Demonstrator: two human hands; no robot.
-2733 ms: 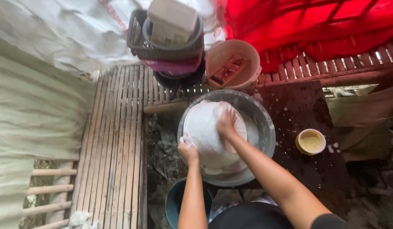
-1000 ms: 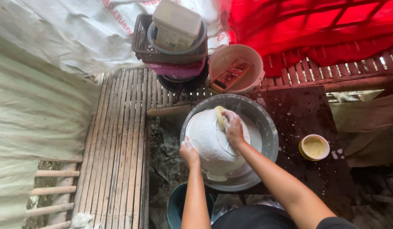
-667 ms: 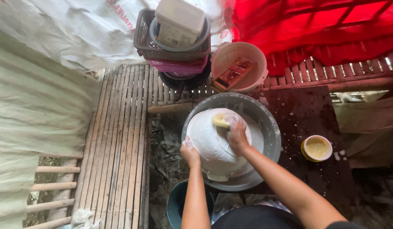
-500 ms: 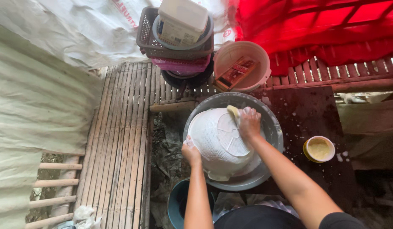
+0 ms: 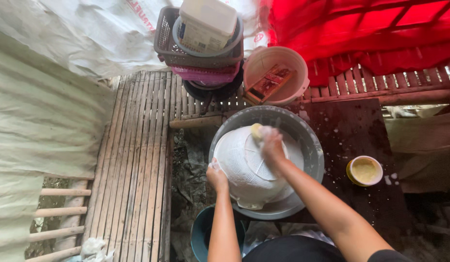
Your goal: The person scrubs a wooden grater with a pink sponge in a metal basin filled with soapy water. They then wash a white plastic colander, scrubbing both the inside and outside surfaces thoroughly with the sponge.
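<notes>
Scrubbing a white colander in a grey basin

The left hand (image 5: 216, 175) grips the upturned white colander (image 5: 251, 167) at its rim inside the grey basin (image 5: 310, 140); the right hand (image 5: 272, 144) presses a yellow sponge (image 5: 256, 130) on top. A white labelled tub (image 5: 207, 24) sits in stacked baskets (image 5: 169, 46) beyond; open bamboo slats (image 5: 137, 160) lie left.

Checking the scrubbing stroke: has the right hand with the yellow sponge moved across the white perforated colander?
Yes. The right hand with the yellow sponge slid from the middle of the white perforated colander toward the far rim of the grey metal basin.
</notes>
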